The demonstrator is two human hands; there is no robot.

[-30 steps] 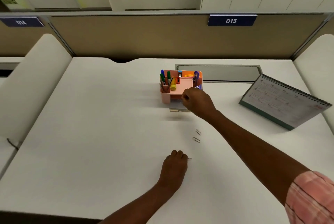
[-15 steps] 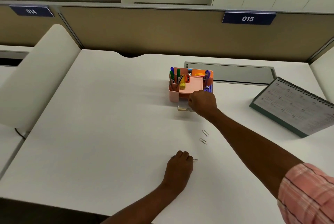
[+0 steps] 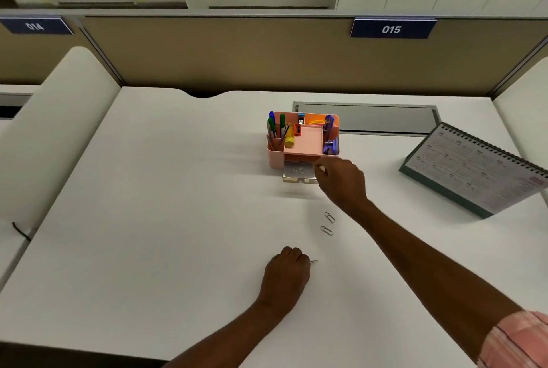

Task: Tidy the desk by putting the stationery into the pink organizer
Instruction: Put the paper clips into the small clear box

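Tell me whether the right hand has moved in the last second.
Yes. Measured against the pink organizer, the right hand has drawn back toward the person and slightly rightward, leaving the clear drawer uncovered.

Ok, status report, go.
Left hand grips paper clip. Right hand at pink organizer drawer, grip unclear. Two loose clips on desk. Nothing blocking.

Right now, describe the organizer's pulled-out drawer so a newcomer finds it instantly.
On the white desk, find the pink organizer below the 015 sign. Its drawer juts from the front base toward the person, beside the right hand. It alone is clear; the compartments above are pink.
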